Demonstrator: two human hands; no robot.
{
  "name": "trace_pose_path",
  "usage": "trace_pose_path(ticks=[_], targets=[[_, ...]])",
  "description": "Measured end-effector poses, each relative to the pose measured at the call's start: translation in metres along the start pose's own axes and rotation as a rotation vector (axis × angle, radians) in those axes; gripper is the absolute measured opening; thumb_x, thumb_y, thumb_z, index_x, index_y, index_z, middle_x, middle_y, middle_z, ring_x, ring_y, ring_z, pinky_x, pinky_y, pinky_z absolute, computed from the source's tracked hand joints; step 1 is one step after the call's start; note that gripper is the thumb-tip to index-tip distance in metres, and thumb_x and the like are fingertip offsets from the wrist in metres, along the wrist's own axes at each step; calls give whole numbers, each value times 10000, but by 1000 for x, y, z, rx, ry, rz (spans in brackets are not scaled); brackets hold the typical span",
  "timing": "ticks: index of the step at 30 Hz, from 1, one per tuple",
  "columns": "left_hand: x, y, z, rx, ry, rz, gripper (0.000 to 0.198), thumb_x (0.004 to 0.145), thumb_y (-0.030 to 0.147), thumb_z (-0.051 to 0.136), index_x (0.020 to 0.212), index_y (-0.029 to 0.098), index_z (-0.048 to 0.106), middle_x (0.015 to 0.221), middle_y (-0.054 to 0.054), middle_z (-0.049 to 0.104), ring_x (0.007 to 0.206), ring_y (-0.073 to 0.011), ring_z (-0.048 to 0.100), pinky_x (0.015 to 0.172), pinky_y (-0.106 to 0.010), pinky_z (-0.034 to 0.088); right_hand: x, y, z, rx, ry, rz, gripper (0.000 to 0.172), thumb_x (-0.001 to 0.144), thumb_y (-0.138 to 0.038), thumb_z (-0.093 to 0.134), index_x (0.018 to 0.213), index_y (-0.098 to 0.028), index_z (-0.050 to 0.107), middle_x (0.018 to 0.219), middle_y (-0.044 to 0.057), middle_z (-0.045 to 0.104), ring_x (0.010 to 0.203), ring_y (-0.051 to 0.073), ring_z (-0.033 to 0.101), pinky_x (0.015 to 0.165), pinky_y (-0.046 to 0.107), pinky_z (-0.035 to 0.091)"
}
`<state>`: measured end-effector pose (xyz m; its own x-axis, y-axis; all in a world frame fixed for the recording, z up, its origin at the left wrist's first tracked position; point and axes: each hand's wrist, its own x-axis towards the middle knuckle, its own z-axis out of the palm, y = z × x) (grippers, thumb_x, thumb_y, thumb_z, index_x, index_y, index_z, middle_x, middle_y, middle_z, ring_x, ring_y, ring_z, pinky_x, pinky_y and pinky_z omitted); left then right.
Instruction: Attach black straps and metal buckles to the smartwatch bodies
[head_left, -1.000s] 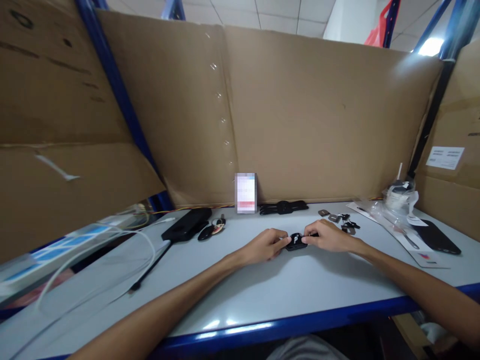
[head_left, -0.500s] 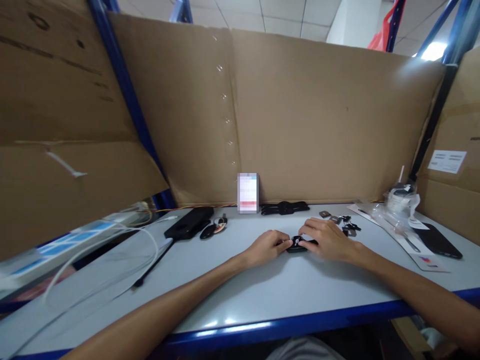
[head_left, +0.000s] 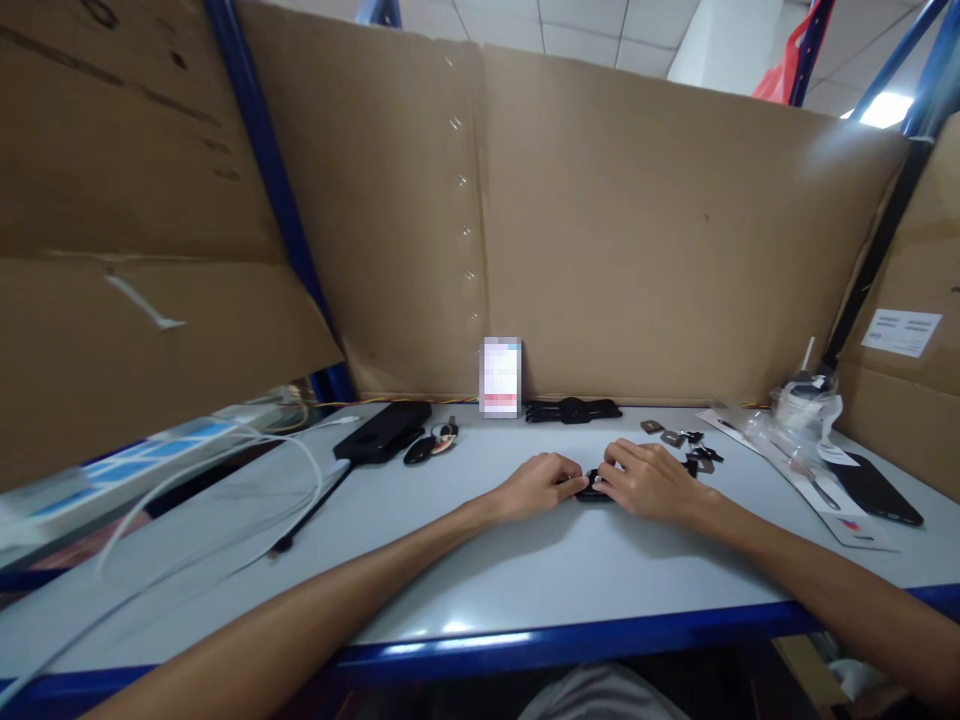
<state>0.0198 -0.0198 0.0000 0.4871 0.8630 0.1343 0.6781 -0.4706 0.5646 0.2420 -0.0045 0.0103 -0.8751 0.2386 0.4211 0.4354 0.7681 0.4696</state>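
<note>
Between my two hands a small black object [head_left: 594, 490] lies on the grey tabletop; its kind does not show, as fingers cover most of it. From the left, my left hand [head_left: 541, 485] grips its edge, thumb and forefinger closed on it. My right hand [head_left: 641, 480] reaches over it from the right, with thumb and fingertips pinched at its top. A bright bit shows near the fingertips, too small to name. Just beyond my right hand lie several small dark and metallic pieces [head_left: 703, 455].
Behind stands a propped phone [head_left: 500, 378] with a lit screen, beside a black strap-like bundle [head_left: 574, 410]. At left are a black power bank [head_left: 382, 432], a key fob [head_left: 418, 451], cables and a power strip [head_left: 150, 465]. Plastic packaging [head_left: 806, 470] and a dark phone [head_left: 874, 488] lie right.
The camera view has shifted slightly. My right fingers have drawn in closer over the black object and now cover more of it; my left hand keeps its grip.
</note>
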Motion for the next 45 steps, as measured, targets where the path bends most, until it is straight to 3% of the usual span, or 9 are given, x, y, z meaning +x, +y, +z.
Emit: trace_pose_path(ticks=[7,16,24,28,33,37,41,45], targets=[[-2,3,-2,7,-12,-2,358,887,410,452,620,178,503,554,38,425,563,-120,342,539,-258,221,2,-5,2,-76,20,-32,272,1039,-257,412,894,-156,618,828,68,608,792,180,547,566,285,337],[-3,7,5,88,56,-101,338,891,381,445,686,174,617,600,13,533,587,-141,420,577,-262,260,3,-9,10,-135,-1,-6,253,1037,-219,382,893,-151,577,812,71,611,793,195,552,567,310,333],[-3,7,5,96,54,-101,334,896,365,441,687,172,617,629,-4,569,609,-145,455,585,-258,264,7,-23,12,-78,-74,140,254,1024,-193,374,874,-147,575,828,85,632,784,197,563,552,305,294],[-3,4,3,61,58,-78,334,893,373,446,664,172,581,596,10,517,589,-139,422,573,-255,258,8,-20,8,32,-83,219,257,1026,-245,417,903,-140,617,852,88,648,761,181,571,573,300,286],[-2,1,-4,19,21,18,357,903,401,451,642,171,531,571,36,422,570,-121,358,549,-252,232,0,7,7,216,48,377,323,1029,-290,437,823,-150,641,776,46,639,660,141,526,617,288,279],[-3,-1,-6,15,-5,33,360,913,408,452,653,169,522,571,42,413,570,-115,344,548,-252,228,-6,23,7,284,73,452,341,1011,-279,460,744,-153,630,740,40,631,657,137,502,645,282,276],[-3,-3,-6,-19,-10,32,367,910,429,452,666,166,529,580,41,410,573,-114,346,548,-254,231,-3,25,5,440,-16,528,329,967,-272,517,678,-157,628,666,24,615,634,130,488,622,267,265],[-1,-7,-5,-155,-33,-8,408,894,506,454,667,171,507,567,44,405,554,-112,347,534,-250,240,0,23,5,818,-205,542,321,949,-262,508,665,-152,611,585,-4,598,527,100,473,566,236,285]])
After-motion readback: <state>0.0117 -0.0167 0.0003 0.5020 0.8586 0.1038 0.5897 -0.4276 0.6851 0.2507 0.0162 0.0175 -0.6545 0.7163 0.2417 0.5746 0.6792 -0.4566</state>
